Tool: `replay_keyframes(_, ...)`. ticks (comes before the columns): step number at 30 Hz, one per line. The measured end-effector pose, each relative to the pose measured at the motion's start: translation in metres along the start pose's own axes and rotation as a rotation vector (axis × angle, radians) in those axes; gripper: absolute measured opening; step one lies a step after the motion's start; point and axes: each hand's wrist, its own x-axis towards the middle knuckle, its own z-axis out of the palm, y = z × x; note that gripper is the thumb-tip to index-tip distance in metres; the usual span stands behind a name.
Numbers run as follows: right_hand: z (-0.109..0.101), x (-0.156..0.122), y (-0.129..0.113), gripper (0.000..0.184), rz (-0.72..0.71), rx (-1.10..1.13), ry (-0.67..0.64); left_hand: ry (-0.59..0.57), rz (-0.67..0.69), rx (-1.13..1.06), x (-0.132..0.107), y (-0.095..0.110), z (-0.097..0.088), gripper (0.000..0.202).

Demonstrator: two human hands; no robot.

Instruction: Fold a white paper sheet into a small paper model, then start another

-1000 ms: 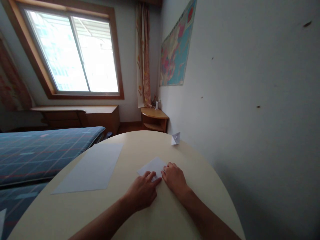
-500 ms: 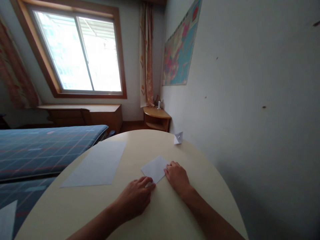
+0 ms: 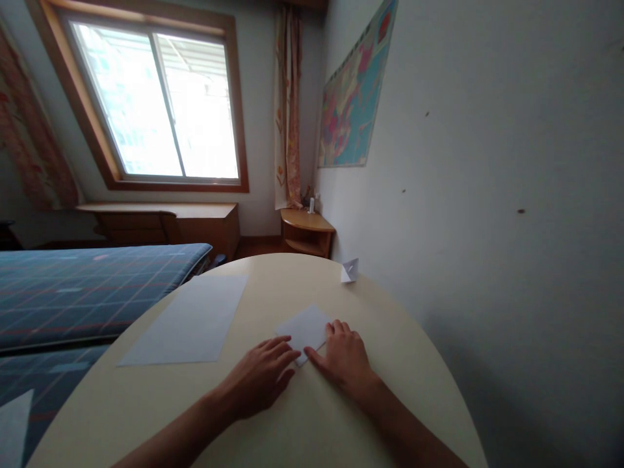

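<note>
A small folded square of white paper (image 3: pixel 303 324) lies on the round cream table (image 3: pixel 273 273), one corner pointing toward me. My left hand (image 3: pixel 266 374) rests at its near left edge, fingers apart and fingertips over the paper. On the other side, my right hand (image 3: pixel 344 354) touches the right edge, its thumb stretched out near the bottom corner and its fingers lying on the right corner. Neither hand pinches the sheet. Part of the paper's left and right edges is hidden under the fingers.
A large flat white sheet (image 3: pixel 195 318) lies on the table's left side. A folded paper piece (image 3: pixel 350 272) stands at the far right edge, near the wall. Left of the table is a blue plaid mattress (image 3: pixel 97 286). Another paper's corner (image 3: pixel 15 422) shows at lower left.
My left fingers have opened from a closed hold at the near corner and drawn slightly left. My right thumb has spread down toward that corner. The paper has barely moved.
</note>
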Motion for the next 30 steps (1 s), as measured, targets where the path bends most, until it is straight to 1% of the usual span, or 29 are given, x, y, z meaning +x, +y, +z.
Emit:
replay_keyframes(2, 0.0, -0.002, -0.003, 0.077, 0.012, 0.023, -0.009, 0.026, -0.076, 0.002, 0.009, -0.009, 0.003, 0.04)
replay_keyframes(4, 0.0, -0.003, -0.005, 0.085, 0.022, 0.044, -0.017, -0.01, -0.116, 0.004, 0.017, -0.018, 0.009, 0.048)
replay_keyframes(6, -0.001, -0.003, -0.005, 0.087, 0.032, 0.062, -0.019, -0.051, -0.129, -0.001, 0.02, -0.025, 0.014, 0.047)
replay_keyframes(7, 0.0, -0.002, -0.004, 0.084, 0.035, 0.069, -0.02, -0.052, -0.133, -0.003, 0.021, -0.028, 0.017, 0.045)
replay_keyframes(9, 0.001, 0.0, 0.001, 0.071, 0.037, 0.079, -0.022, -0.044, -0.131, -0.01, 0.02, -0.031, 0.022, 0.045)
replay_keyframes(11, 0.003, 0.004, 0.012, 0.055, 0.042, 0.079, -0.02, -0.032, -0.128, -0.018, 0.019, -0.031, 0.024, 0.045)
replay_keyframes(13, 0.007, 0.009, 0.026, 0.045, 0.074, 0.067, -0.013, -0.017, -0.132, -0.024, 0.019, -0.03, 0.025, 0.045)
replay_keyframes(16, 0.01, 0.016, 0.047, 0.042, 0.142, 0.023, 0.029, 0.0, -0.14, -0.024, 0.02, -0.027, 0.024, 0.043)
replay_keyframes(18, 0.01, 0.019, 0.051, 0.043, 0.163, 0.001, 0.082, 0.017, -0.152, -0.017, 0.02, -0.025, 0.022, 0.039)
replay_keyframes(19, 0.009, 0.021, 0.049, 0.043, 0.155, 0.004, 0.1, 0.031, -0.159, -0.013, 0.02, -0.023, 0.022, 0.037)
replay_keyframes(21, 0.007, 0.022, 0.039, 0.043, 0.09, 0.047, 0.094, 0.058, -0.169, -0.001, 0.02, -0.021, 0.019, 0.034)
replay_keyframes(24, 0.004, 0.025, 0.015, 0.038, -0.128, 0.169, -0.026, 0.077, -0.18, 0.014, 0.018, -0.019, 0.015, 0.033)
replay_keyframes(26, 0.003, 0.029, 0.003, 0.044, -0.273, 0.195, -0.116, 0.085, -0.181, 0.008, 0.015, -0.02, 0.013, 0.03)
replay_keyframes(28, 0.005, 0.034, -0.002, 0.051, -0.4, 0.211, -0.195, 0.096, -0.172, -0.025, 0.012, -0.022, 0.012, 0.028)
replay_keyframes(30, 0.008, 0.04, 0.001, 0.055, -0.457, 0.233, -0.224, 0.108, -0.163, -0.072, 0.009, -0.025, 0.013, 0.031)
